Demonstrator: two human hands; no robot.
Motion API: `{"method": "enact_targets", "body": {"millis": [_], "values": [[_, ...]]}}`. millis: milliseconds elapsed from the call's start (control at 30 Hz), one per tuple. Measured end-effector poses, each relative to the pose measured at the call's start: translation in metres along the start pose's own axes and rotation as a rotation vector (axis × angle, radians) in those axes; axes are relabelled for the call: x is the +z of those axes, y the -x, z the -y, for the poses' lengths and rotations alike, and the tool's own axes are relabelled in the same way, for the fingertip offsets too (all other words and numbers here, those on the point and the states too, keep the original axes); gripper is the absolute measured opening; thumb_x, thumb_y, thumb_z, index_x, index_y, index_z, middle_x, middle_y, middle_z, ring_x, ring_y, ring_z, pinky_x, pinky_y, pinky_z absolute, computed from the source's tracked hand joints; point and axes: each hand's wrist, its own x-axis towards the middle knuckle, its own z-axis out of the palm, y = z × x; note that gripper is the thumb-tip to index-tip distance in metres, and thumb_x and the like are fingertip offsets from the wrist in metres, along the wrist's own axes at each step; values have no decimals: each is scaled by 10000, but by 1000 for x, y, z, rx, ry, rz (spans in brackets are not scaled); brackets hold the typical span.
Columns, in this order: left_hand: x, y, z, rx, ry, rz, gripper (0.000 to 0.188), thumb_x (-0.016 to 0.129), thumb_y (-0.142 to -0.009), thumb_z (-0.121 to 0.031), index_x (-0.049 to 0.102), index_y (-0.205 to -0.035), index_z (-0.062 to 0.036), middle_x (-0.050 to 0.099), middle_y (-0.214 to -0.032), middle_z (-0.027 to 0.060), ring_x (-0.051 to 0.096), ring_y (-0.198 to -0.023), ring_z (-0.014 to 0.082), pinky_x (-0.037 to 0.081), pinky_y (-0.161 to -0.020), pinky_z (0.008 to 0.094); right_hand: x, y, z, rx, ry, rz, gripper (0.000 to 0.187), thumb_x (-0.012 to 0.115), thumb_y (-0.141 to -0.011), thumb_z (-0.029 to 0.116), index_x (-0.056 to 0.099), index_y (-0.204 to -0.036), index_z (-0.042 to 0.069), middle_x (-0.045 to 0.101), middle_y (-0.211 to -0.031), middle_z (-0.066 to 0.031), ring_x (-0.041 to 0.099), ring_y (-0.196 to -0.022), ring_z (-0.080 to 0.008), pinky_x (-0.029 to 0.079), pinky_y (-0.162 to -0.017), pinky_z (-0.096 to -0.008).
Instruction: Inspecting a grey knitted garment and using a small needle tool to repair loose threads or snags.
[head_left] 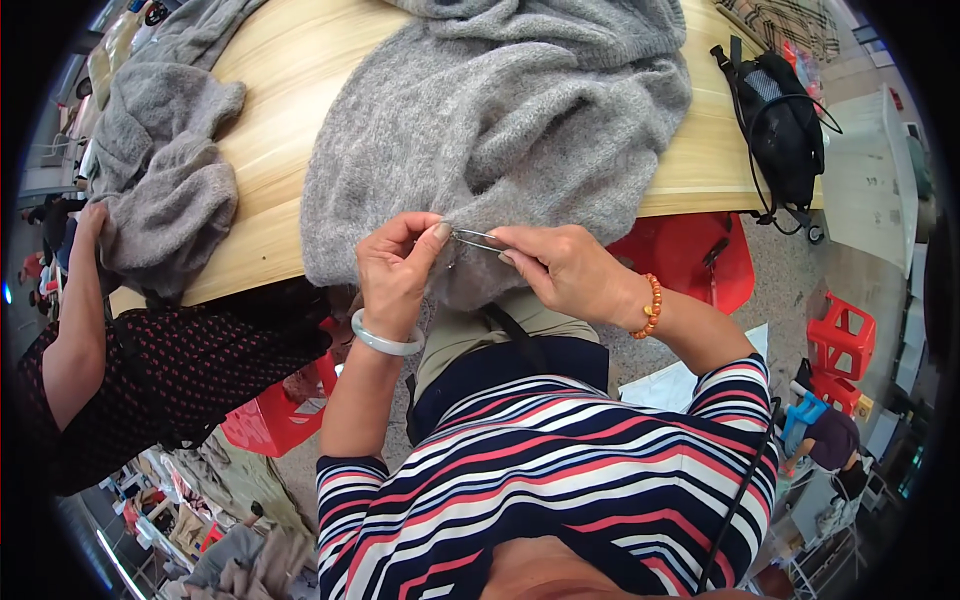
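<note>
A fluffy grey knitted garment (pixel 400 130) lies bunched on the table, its near part hanging over the edge toward my lap. At that edge my left hand (pixel 398 262) pinches a bit of the knit between thumb and forefinger. Close beside it, my right hand (pixel 565 265) grips a thin metal two-pronged tool (pixel 474 238), whose left end meets the left fingertips. The prongs sit close together on the left and spread slightly toward the right fingers. What kind of tool it is, I cannot make out.
The pale wooden table (pixel 270 130) spans the front. To the left, a co-worker's hand (pixel 92 220) touches another grey knit (pixel 165 180). A black bag (pixel 785 140) with straps and a cable lies at the right edge. Red stools (pixel 840 335) stand right; a red seat (pixel 735 265) is under the table.
</note>
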Motion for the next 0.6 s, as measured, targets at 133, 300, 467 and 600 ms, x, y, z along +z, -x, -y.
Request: {"method": "enact_targets", "body": {"millis": [133,300,467,600], "values": [[-5,0,8,-97,172,4,111,696,-914,-69,696,-1009,-10,664,-851,-3,567,-730,61,447,-659,210,7,2,-1,-4,-19,-63,274,619,-901,3,635,-1175,-6,707,-923,-186,710,-778,-320,555,-672,-362],[-10,-5,13,-215,342,47,119,671,-937,-93,674,-1029,-18,657,-878,1,579,-744,70,469,-664,214,15,2,-6,-66,-27,-155,269,621,-899,-7,635,-1167,-5,700,-911,-186,703,-771,-322,547,-662,-357],[-8,-13,9,-145,143,56,129,691,-932,-117,679,-1007,-13,652,-870,-9,561,-737,59,457,-667,202,15,-3,-11,-20,-54,-131,266,614,-906,-5,639,-1171,11,665,-856,-200,679,-720,-323,520,-628,-360],[-10,-5,-7,-99,12,11,114,698,-929,-132,696,-961,-23,654,-822,-36,549,-701,35,444,-640,194,10,-12,3,-13,-80,-71,239,605,-912,57,630,-1150,36,657,-865,-210,643,-757,-398,500,-643,-452]]}}
